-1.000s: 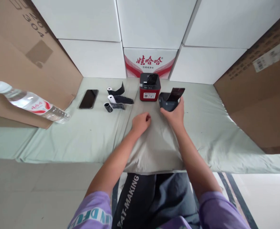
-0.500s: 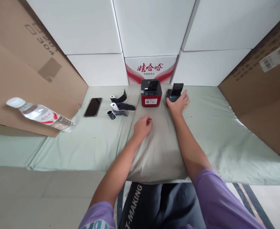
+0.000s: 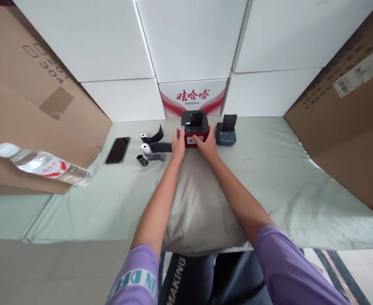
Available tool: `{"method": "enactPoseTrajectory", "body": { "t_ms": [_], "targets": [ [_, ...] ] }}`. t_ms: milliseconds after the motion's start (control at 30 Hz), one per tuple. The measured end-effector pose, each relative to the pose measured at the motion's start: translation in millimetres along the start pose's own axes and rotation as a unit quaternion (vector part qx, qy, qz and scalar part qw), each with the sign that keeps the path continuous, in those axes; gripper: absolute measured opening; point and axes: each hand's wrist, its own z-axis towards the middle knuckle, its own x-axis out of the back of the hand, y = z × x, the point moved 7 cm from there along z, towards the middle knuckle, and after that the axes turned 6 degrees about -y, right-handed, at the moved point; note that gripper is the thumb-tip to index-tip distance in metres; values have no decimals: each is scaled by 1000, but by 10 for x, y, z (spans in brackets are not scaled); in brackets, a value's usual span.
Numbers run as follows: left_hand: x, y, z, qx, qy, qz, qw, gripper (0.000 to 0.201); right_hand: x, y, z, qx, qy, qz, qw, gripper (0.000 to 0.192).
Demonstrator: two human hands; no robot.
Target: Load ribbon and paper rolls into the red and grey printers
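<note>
In the head view, both hands were at the red printer (image 3: 195,128), which stood on the pale green cloth (image 3: 284,169) at the far middle of the surface, just in front of a white carton with red lettering (image 3: 192,96). The left hand (image 3: 178,145) was pressed against the printer's left side, fingers curled up along it. The right hand (image 3: 208,146) lay at the printer's front right corner, fingers bent around the lower edge; how firmly either hand gripped could not be told. The printer's black top compartment stood open, with a dark flap raised; what lay inside could not be made out.

Just right of the right hand sat a small dark blue printer (image 3: 226,133), its lid tipped upright and its well too dark to read. Just left of the left hand lay three paper rolls (image 3: 147,148) with dark strips trailing off them, near but not touching the fingers. Farther left lay a black phone (image 3: 118,150), flat and face up. Well to the left, a clear water bottle (image 3: 40,165) lay on its side against a leaning brown cardboard sheet (image 3: 30,97), capped, with water visible inside. Under both forearms was a grey cushion (image 3: 199,203). Stacked white boxes (image 3: 189,38) were behind, all closed.
</note>
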Motion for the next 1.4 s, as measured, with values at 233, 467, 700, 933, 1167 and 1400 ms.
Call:
{"method": "enactPoseTrajectory", "body": {
  "t_ms": [233,467,700,933,1167,1400],
  "targets": [
    [-117,43,-77,-18,-7,-87,996,47,179,-179,-67,29,-32,7,999,91],
    [183,327,-1274,-38,-45,-13,998,52,627,-611,-1009,42,-49,2,998,82],
    [280,182,-2010,-38,-76,16,996,69,737,-592,-1738,32,-45,16,998,85],
    [345,326,-2051,-177,-27,218,959,52,720,-496,-1760,21,-41,61,997,88],
    [335,511,-2111,-261,36,346,901,43,729,-490,-1778,29,-31,97,994,82],
    [424,687,-2229,-304,104,374,870,35,714,-366,-1737,15,-16,118,993,87]
  ]
}}
